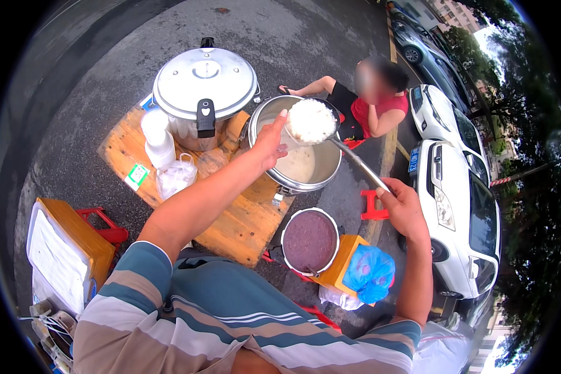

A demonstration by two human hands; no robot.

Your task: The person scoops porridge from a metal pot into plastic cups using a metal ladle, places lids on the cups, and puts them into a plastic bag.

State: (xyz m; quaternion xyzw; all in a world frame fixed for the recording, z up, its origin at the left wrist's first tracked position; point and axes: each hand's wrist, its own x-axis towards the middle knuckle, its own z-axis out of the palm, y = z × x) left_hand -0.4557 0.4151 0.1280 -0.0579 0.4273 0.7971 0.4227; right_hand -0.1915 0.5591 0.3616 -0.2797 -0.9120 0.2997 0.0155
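Note:
My right hand grips the metal handle of a ladle. Its dark-rimmed scoop is heaped with white rice-like food, above a steel pot. Pale, milky porridge lies in the bottom of that pot. My left hand is at the left of the scoop, thumb up and fingers curled around what looks like a clear plastic bowl; the ladle partly hides it. Nearer to me stands a pot of purple-brown porridge, with a utensil resting in it.
A large lidded pressure cooker, stacked white bowls and a plastic bag occupy the wooden table. A blue bag sits on a wooden box at right. Beyond the pot sits a person; parked cars line the right.

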